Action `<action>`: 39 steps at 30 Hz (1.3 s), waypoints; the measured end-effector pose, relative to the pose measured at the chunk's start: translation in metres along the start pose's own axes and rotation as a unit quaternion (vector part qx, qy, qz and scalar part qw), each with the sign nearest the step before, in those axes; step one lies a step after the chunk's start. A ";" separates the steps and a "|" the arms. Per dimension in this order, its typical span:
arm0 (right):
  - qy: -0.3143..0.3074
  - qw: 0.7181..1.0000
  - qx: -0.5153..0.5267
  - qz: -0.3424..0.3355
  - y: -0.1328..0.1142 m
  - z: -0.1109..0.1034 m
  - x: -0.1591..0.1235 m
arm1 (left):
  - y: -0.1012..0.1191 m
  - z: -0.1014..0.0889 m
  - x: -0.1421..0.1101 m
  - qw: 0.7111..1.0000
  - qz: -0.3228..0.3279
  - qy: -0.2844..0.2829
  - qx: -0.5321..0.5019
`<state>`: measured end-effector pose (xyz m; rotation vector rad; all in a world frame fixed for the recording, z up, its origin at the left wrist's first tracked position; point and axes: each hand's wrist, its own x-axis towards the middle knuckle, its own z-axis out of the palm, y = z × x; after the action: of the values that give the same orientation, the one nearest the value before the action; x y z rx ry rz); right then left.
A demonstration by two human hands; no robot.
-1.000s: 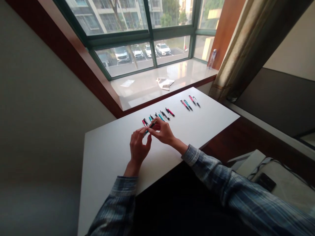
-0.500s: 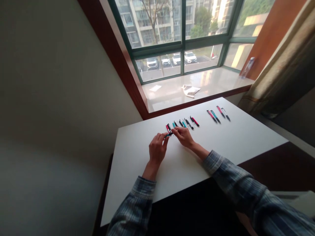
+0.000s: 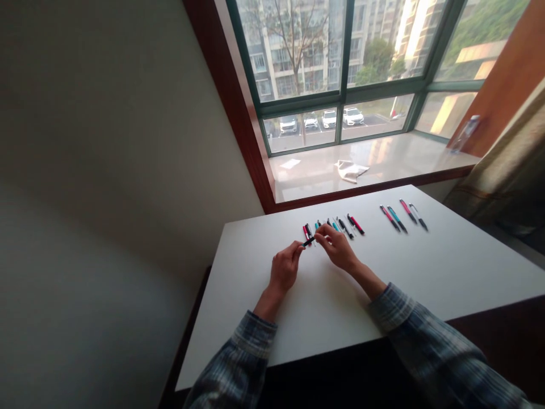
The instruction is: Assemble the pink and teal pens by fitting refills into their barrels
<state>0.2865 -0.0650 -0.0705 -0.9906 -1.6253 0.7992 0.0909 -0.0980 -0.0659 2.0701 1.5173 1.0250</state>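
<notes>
Holding a dark pen (image 3: pixel 309 241) crosswise in a narrow pinch grip, its ends between the fingertips of the left hand (image 3: pixel 284 272) and right hand (image 3: pixel 338 248), just before a row of pens (image 3: pixel 336 226) on the white tabletop (image 3: pixel 383 284); four more pens (image 3: pixel 403 216) lie further right.

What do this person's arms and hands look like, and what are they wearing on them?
Both arms wear long sleeves of a blue-grey plaid shirt, the left sleeve and right sleeve crossed by pale lines. The cuffs stop short of the wrists. The left hand and right hand are bare, without gloves.
</notes>
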 end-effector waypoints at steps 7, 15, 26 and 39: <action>-0.014 0.991 0.132 0.032 -0.001 -0.001 0.001 | 0.000 0.002 -0.004 0.998 -0.001 -0.005 -0.056; 0.048 0.956 0.285 0.057 0.005 0.006 -0.001 | -0.003 0.004 0.000 0.972 -0.070 -0.081 -0.211; 0.008 0.935 0.352 0.052 -0.005 0.007 -0.007 | 0.001 -0.016 -0.001 0.785 -0.235 -0.294 -0.493; 0.031 0.939 0.334 0.081 0.001 -0.001 -0.005 | -0.001 -0.011 -0.002 0.799 -0.229 -0.283 -0.478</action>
<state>0.2886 -0.0685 -0.0733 -0.6466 -1.0929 1.3059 0.0821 -0.1005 -0.0602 1.0489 0.8167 0.6531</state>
